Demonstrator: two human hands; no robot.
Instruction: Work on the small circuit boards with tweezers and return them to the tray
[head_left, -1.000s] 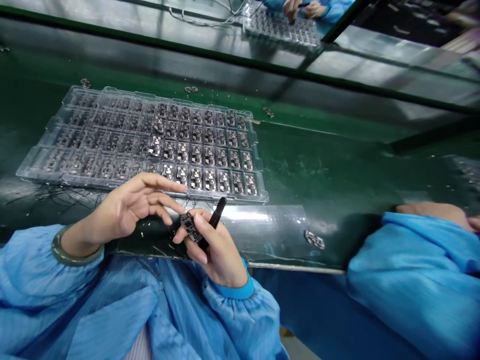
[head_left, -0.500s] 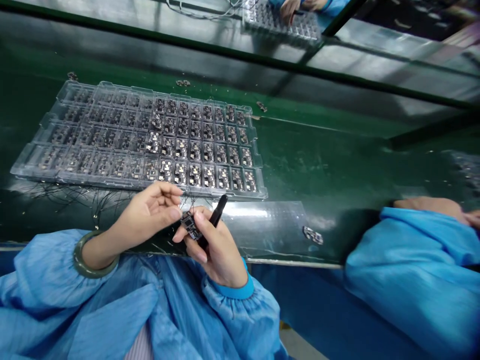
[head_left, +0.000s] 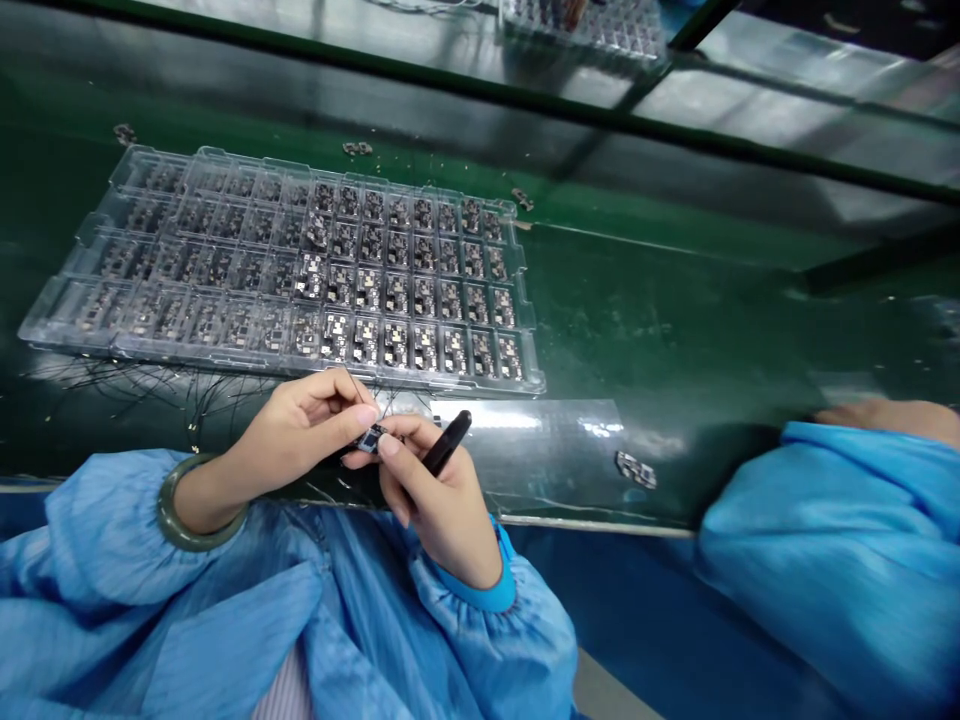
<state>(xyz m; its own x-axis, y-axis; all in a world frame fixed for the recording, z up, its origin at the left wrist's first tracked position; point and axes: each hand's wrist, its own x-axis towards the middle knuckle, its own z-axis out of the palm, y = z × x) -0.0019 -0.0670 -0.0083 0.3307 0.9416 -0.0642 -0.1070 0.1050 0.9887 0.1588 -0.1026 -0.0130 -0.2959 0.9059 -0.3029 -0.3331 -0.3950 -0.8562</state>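
Four rows of dark circuit boards (head_left: 424, 347) occupy clear plastic trays (head_left: 480, 383) at eleven o'clock; our right hand (head_left: 442, 500) clamps one small blackish board (head_left: 369, 440), our left hand (head_left: 311, 425) pinched together at its edge.

Trays (head_left: 480, 383) of circuit boards (head_left: 395, 345) lay on the bench (head_left: 652, 330) behind a sheet (head_left: 532, 440), with a loose board (head_left: 636, 470) near its right edge.

Circuit board (head_left: 371, 438), small and dark, is held in right hand (head_left: 446, 505). Black pen-shaped tool (head_left: 448, 443) slants from same hand.
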